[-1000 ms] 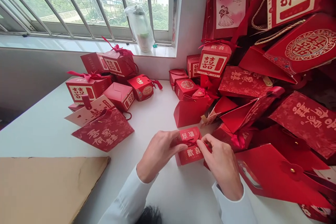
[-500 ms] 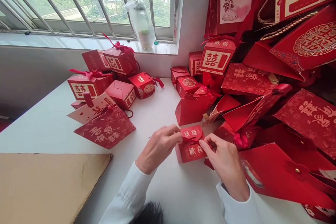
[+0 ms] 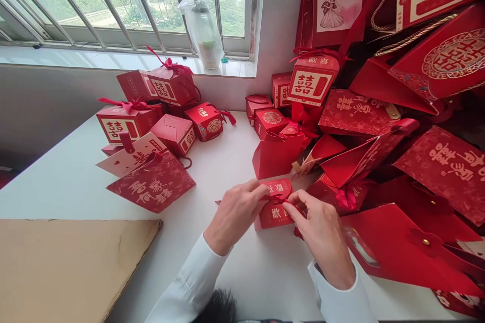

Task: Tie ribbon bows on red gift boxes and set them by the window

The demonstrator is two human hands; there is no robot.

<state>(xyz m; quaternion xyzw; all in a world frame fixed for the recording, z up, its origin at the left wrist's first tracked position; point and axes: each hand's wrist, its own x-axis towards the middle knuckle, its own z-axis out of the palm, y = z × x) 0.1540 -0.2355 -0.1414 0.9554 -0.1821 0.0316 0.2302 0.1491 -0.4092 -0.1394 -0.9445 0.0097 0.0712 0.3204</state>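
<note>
A small red gift box (image 3: 276, 216) with pale characters on its top flaps sits on the white table between my hands. A dark red ribbon (image 3: 280, 198) crosses the top of the box. My left hand (image 3: 238, 215) is at the box's left side, its fingers pinched on the ribbon. At the right side my right hand (image 3: 322, 234) pinches the ribbon between thumb and forefinger. The fingertips of both hands are close together over the box, and they partly hide the ribbon.
Red bags and boxes (image 3: 409, 252) are piled along the right. More red boxes (image 3: 174, 133) and a folded red bag (image 3: 155, 184) stand at the back left. A cardboard sheet (image 3: 71, 267) lies front left. A wrapped bottle (image 3: 206, 40) stands on the windowsill.
My left hand has moved right, and my right hand slightly left, so the fingertips are nearer each other over the box.
</note>
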